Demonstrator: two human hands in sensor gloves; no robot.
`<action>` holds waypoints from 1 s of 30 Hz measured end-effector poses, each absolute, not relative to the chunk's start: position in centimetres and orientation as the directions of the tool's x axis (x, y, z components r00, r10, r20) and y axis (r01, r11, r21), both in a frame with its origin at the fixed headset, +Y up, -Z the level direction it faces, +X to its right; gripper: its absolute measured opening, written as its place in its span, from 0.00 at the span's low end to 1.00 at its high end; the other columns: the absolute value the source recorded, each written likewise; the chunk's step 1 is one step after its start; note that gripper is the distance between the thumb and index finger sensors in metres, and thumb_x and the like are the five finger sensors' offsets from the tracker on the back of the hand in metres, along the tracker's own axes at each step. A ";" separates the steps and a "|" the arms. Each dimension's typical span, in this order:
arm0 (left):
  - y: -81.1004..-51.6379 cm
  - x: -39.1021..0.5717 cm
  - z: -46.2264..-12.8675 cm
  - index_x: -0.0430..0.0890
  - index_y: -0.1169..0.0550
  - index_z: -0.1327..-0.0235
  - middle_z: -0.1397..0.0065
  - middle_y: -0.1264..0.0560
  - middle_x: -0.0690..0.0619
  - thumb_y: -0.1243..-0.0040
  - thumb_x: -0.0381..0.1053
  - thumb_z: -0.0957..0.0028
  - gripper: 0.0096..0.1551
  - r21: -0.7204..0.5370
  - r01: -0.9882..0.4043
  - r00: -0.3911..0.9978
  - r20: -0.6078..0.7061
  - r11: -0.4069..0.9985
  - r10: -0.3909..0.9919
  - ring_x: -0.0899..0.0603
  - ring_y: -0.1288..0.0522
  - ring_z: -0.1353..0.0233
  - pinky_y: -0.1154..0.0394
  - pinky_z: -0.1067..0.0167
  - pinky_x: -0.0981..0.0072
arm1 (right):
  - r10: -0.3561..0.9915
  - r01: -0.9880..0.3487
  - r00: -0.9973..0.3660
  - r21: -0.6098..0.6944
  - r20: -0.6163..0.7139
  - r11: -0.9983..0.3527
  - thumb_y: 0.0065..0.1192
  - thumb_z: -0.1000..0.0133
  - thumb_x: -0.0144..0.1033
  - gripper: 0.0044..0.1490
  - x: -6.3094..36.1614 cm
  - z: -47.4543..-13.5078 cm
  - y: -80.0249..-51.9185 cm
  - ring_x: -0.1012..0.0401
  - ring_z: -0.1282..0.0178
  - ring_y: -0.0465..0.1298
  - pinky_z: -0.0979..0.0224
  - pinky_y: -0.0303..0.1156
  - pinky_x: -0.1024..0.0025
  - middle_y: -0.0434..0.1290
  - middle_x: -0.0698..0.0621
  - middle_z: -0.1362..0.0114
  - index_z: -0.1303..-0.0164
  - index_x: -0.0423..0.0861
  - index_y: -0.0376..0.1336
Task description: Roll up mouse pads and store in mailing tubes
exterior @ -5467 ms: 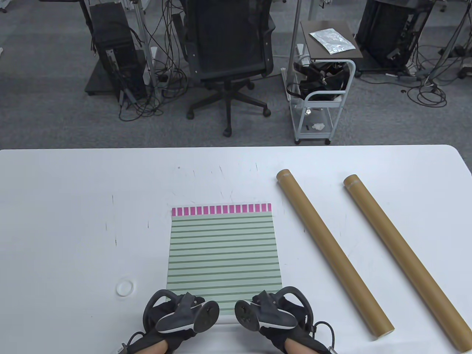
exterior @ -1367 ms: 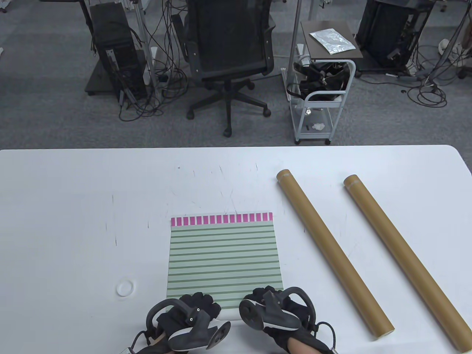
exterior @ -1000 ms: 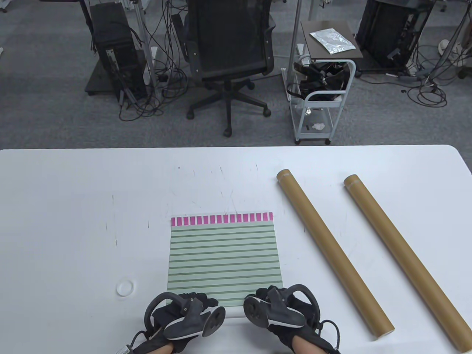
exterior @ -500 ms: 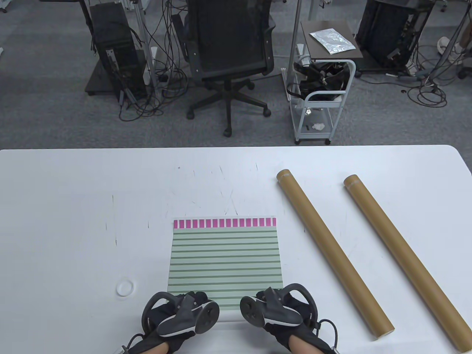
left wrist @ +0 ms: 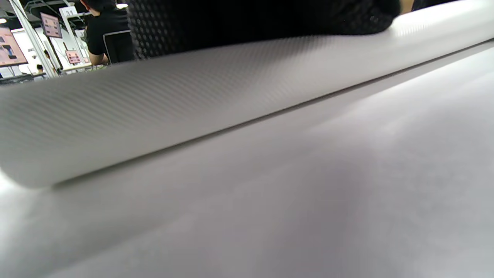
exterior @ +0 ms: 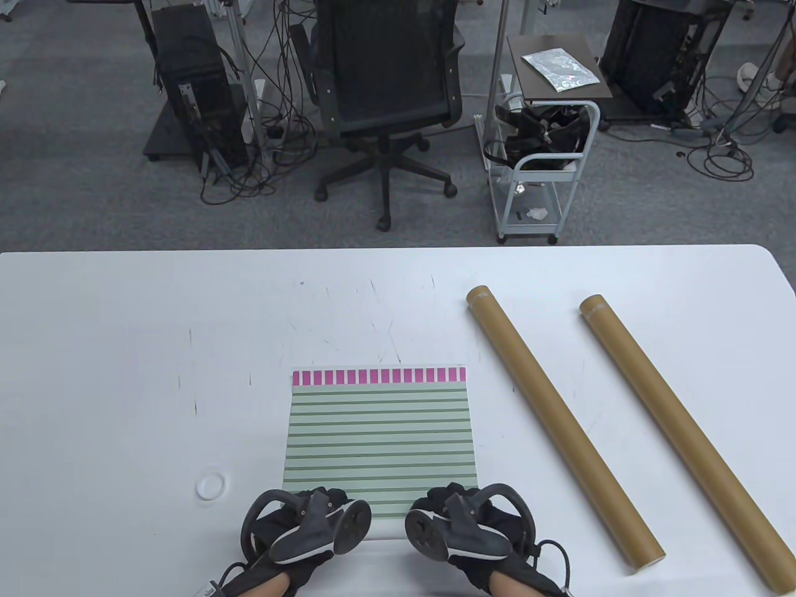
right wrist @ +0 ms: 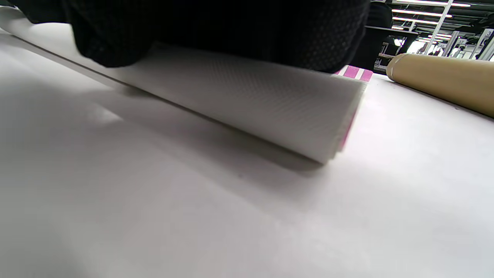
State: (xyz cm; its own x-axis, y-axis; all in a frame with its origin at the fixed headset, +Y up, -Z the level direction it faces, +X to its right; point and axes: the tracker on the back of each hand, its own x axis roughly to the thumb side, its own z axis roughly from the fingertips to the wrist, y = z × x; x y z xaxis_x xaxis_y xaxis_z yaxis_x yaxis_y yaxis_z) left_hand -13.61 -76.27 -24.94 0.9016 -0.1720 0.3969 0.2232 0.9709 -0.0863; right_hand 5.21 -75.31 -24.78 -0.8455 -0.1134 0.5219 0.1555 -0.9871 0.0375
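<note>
The fingers (right wrist: pixel 216 31) of the right hand (exterior: pixel 479 528) lie over the top of a rolled white length of mouse pad (exterior: pixel 379 435); in the right wrist view they drape onto the roll and curl over it, so they are grasping the roll. The left hand (exterior: pixel 298 535) does the same further along: the left wrist view shows dark gloved fingers (left wrist: pixel 251 19) resting on the top of the same white roll, though how far they wrap round it cannot be told from there.

The roll (right wrist: pixel 247 100) sits at the near edge of the tabletop (exterior: pixel 124 348), between the two hands, its textured white underside turned outward. At its right end a sliver of pink shows where the printed face is wound inside. The rest of the pad lies flat beyond the hands, green-striped with a band of pink blocks along its far end, roughly midway across the tabletop.

Judging by this, the task is early. Only the near strip of this pad has been turned over; most of its length is left to roll, and then it must go into a tube. The two cardboard mailing tubes, one (exterior: pixel 559 423) just right of the pad and the other (exterior: pixel 678 435) nearer the right edge of the tabletop, lie slantwise and untouched, well apart from either hand. A small white ring (exterior: pixel 211 485), possibly a tube cap, lies left of the pad.

Both hands sit palm down, side by side, wrists coming in from the near edge, trackers uppermost.
</note>
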 end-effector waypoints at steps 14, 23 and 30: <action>-75.7 -13.5 -24.2 0.62 0.23 0.45 0.38 0.21 0.63 0.41 0.61 0.60 0.26 -0.031 0.291 0.863 0.440 0.956 -0.249 0.51 0.19 0.36 0.20 0.39 0.65 | -0.087 0.139 -0.854 0.064 0.512 -0.988 0.56 0.48 0.43 0.30 5.4 -25.1 -75.2 0.55 0.38 0.75 0.30 0.71 0.55 0.73 0.52 0.32 0.34 0.54 0.64; -75.9 -14.3 -25.2 0.62 0.23 0.44 0.39 0.20 0.62 0.46 0.59 0.57 0.25 -0.106 0.214 0.903 0.400 0.971 -0.155 0.51 0.18 0.39 0.19 0.40 0.67 | -0.121 0.154 -0.858 0.026 0.499 -0.988 0.62 0.51 0.45 0.32 5.2 -25.1 -75.1 0.57 0.39 0.76 0.32 0.73 0.57 0.73 0.53 0.33 0.34 0.55 0.63; -75.5 -14.4 -25.1 0.61 0.22 0.45 0.41 0.19 0.62 0.46 0.58 0.57 0.25 -0.129 0.221 0.899 0.412 0.967 -0.151 0.52 0.17 0.41 0.18 0.43 0.68 | -0.095 0.156 -0.856 0.079 0.509 -0.985 0.60 0.50 0.44 0.30 5.2 -25.2 -75.0 0.57 0.42 0.78 0.34 0.74 0.59 0.75 0.54 0.35 0.35 0.54 0.65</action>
